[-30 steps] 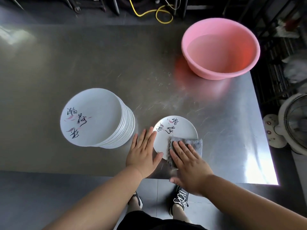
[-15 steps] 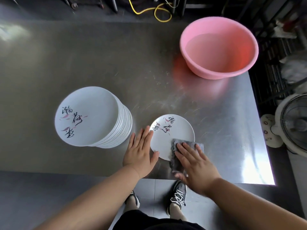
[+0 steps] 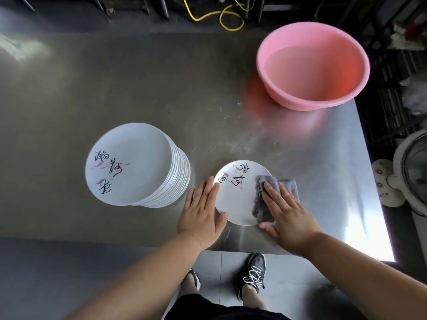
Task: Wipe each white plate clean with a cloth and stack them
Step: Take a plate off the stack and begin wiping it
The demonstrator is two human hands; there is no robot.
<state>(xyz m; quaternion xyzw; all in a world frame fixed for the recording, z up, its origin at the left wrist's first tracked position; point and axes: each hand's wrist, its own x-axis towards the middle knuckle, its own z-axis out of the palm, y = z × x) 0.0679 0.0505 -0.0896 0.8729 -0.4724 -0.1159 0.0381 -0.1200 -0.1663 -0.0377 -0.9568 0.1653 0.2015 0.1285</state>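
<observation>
Your plate (image 3: 233,199) lies flat on the counter (image 3: 115,88), very near its front edge. Your left hand (image 3: 201,213) has its grip spread, fingers straight, and they press at the plate's left rim. Your right hand (image 3: 286,215) also has straight fingers and presses the cloth (image 3: 265,199) on the right part of the plate; the cloth hangs over the right rim onto the counter. The stack (image 3: 136,165) stands to the left, close to your left hand but apart from the plate. The basin (image 3: 312,65) sits far at the back right, near the counter's right edge. Between stack and basin the counter is open.
</observation>
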